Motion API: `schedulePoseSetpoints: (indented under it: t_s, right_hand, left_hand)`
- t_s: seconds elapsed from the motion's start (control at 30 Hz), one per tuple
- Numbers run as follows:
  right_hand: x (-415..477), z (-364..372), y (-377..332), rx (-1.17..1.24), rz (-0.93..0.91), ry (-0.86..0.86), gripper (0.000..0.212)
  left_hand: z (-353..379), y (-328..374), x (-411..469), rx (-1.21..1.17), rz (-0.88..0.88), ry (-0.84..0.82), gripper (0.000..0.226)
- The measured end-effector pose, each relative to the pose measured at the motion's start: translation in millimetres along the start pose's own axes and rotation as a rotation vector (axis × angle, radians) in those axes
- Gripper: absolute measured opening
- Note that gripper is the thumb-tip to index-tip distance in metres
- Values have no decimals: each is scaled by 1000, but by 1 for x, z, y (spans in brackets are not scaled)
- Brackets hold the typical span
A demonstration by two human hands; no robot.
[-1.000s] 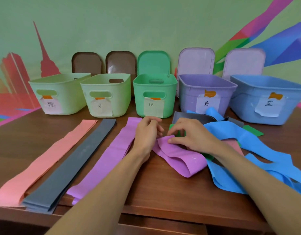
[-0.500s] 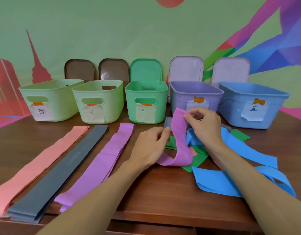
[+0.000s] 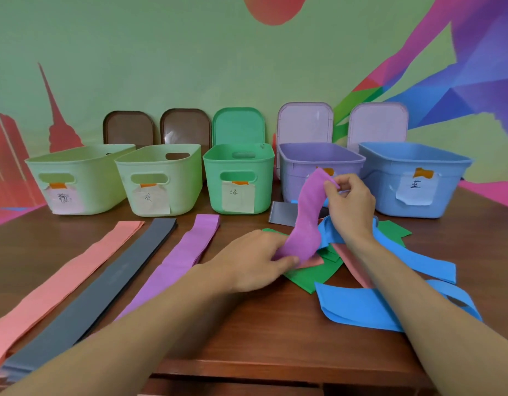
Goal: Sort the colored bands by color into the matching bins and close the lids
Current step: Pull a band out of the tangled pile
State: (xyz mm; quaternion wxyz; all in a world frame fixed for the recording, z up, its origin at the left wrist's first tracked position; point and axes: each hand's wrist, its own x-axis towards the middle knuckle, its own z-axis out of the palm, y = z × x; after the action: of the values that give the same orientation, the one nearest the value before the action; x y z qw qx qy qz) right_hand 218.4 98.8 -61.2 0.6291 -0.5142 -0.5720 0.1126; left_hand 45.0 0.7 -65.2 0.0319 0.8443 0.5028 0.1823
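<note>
A purple band [image 3: 307, 217] is stretched upward between my hands. My right hand [image 3: 348, 202] pinches its top end in front of the purple bin [image 3: 301, 178]. My left hand [image 3: 254, 260] grips its lower end near the table. Under it lies a tangled pile: blue bands [image 3: 364, 305], green bands [image 3: 310, 278], a pink band [image 3: 351, 260] and a grey band [image 3: 281, 213]. Flat stacks of pink bands [image 3: 67, 277], grey bands [image 3: 104, 287] and purple bands [image 3: 175, 260] lie at the left.
Five open bins stand in a row: two pale green ones [image 3: 75, 181] [image 3: 158, 181], a green one [image 3: 238, 181], the purple one and a blue one [image 3: 412, 181]. Their lids [image 3: 238, 125] lean on the wall behind. The table's front edge [image 3: 247, 367] is close.
My right hand has lifted the top end of the purple band higher, up to the purple bin's front. My left hand shifted right along the lower end. The camera tilted up.
</note>
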Motion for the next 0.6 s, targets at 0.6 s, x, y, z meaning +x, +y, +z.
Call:
schedulePoseSetpoints:
  t_s: [0.6]
  right_hand:
    - [20, 31, -74, 225, 60, 101, 9]
  left_hand:
    - [-93, -54, -41, -45, -210, 315, 41]
